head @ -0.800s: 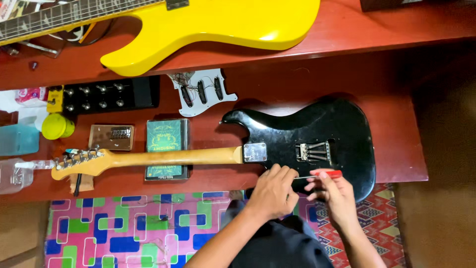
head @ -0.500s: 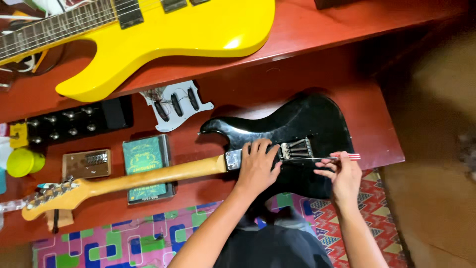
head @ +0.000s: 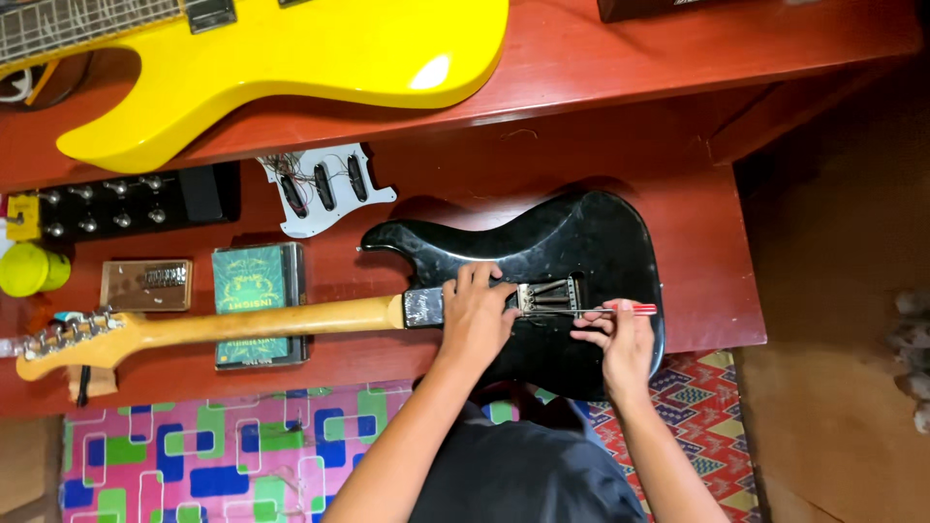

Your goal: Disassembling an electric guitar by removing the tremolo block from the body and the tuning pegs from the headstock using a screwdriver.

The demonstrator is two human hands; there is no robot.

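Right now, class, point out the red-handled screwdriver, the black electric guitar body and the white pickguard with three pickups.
red-handled screwdriver (head: 630,309), head view, on its handle.
black electric guitar body (head: 581,242), head view, upper rounded part.
white pickguard (head: 373,192), head view, right edge.

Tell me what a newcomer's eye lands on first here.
The bright yellow guitar on the upper red shelf grabs attention first. Below it, a black guitar lies back-up on the red table, its pale wooden neck running left. The left hand presses on the body beside the open spring cavity, while the right hand holds a red-handled screwdriver pointed into it.
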